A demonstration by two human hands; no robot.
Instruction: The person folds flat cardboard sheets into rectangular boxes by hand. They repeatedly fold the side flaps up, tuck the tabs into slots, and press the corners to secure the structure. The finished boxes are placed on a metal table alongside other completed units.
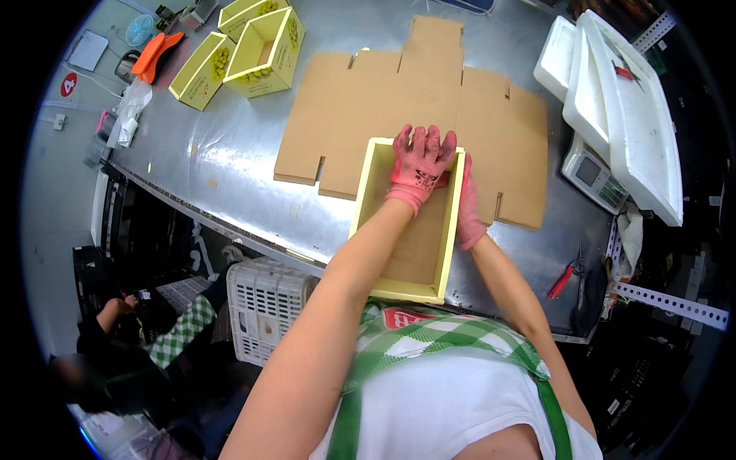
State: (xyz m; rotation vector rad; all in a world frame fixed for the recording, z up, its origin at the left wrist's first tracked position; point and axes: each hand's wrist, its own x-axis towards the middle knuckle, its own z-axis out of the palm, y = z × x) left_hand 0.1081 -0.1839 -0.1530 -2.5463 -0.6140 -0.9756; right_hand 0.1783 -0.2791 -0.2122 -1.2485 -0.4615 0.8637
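Observation:
A yellow cardboard box (448,261) with an open top and brown inner bottom stands at the front edge of the metal table. My left hand (420,162), in a pink glove, reaches into its far end; the fingers stretch up at the far wall, slightly apart. Outside the right wall, my right hand (468,203), also gloved in pink, lies flat along the box, partly hidden by the wall. Beneath the box's far part, a flat brown cardboard blank (368,100) with slots and flaps spreads over the table.
Yellow boxes with a grape print (264,54) stand at the far left. White foam lids (621,115) lean at the right by a scale (590,172). Red-handled pliers (563,280) lie near right. A white crate (268,307) and another person's checked sleeve (184,330) are lower left.

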